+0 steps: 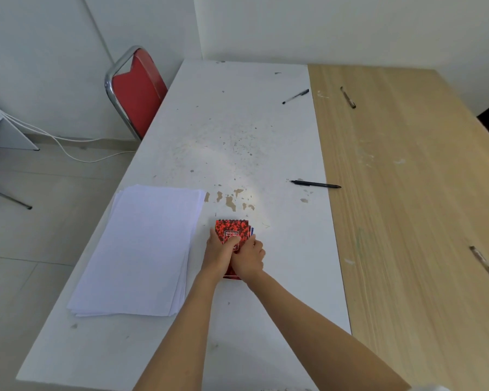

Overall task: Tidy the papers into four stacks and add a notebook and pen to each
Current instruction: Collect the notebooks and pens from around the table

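A small pile of spiral notebooks [231,228], red patterned one on top with a blue edge showing beneath, lies on the white table [226,142]. My left hand [219,253] grips its left side, thumb across the cover. My right hand [249,256] grips its right side. One loose stack of white papers [139,249] lies to the left. A black pen [315,184] lies at the seam between the tables, another pen [295,96] lies far back, a third pen [348,97] rests on the wooden table [412,193], and a blurred pen [486,266] lies near the right edge.
A red chair [137,88] stands at the white table's far left corner. White cables [54,139] run over the tiled floor at left. A wall closes off the back.
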